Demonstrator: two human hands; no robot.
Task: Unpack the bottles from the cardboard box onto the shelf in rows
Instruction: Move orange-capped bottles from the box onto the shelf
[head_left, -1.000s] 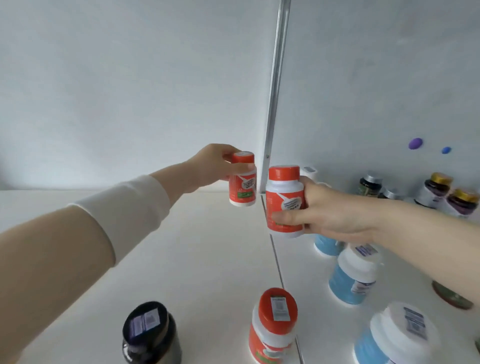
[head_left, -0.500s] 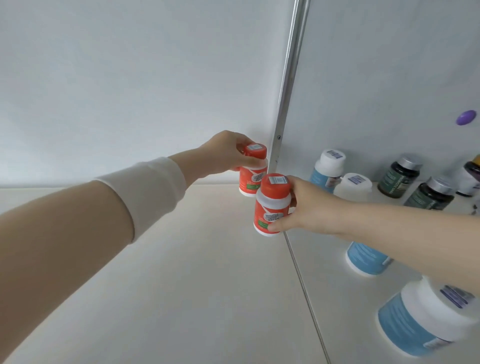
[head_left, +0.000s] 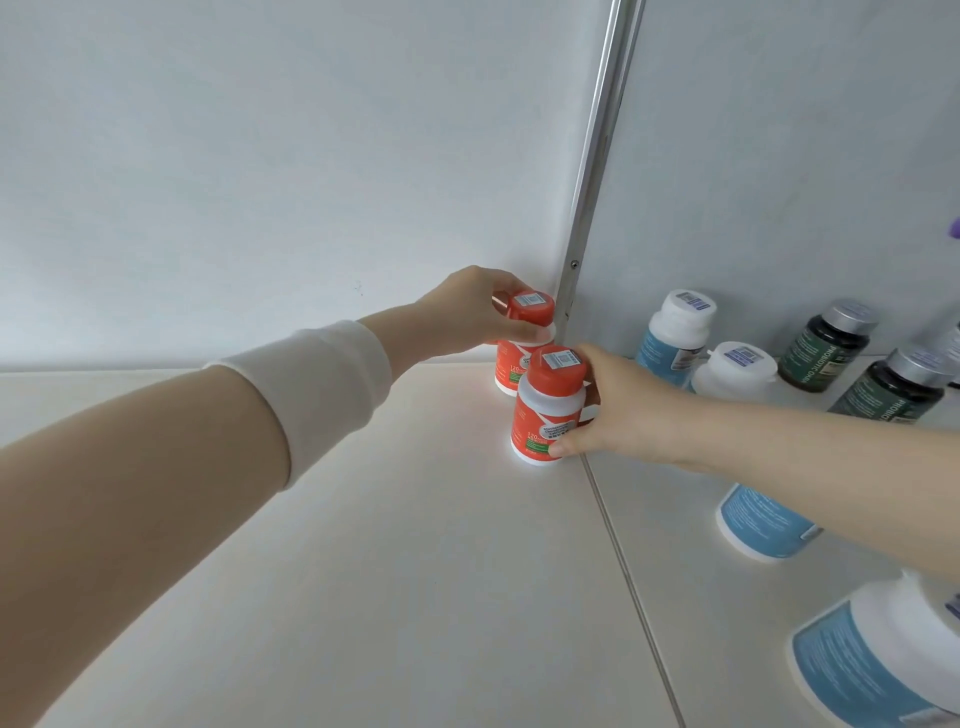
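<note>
Each hand grips an orange bottle on the shelf (head_left: 363, 571): left hand (head_left: 467, 312) on the rear bottle (head_left: 519, 338), right hand (head_left: 618, 410) on the front bottle (head_left: 545, 410), while blue bottles (head_left: 675, 332) and dark bottles (head_left: 826, 343) beyond the right hand stand placed; the box is unseen.

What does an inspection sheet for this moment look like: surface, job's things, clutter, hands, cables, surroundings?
Surface: white shelf, split by a thin seam; bare on the near left.
Job's things: rear orange bottle stands in the back corner; front orange bottle stands just ahead of it, starting a row. Cardboard box not in view.
Clutter: right of the seam, blue-label bottles and dark bottles with silver caps already stand in rows.
Hands: left hand grips the rear bottle at its cap; right hand wraps the front bottle's side.
Cables: nothing seen.
Surroundings: white back wall, metal upright strip, purple dot at the right edge.
</note>
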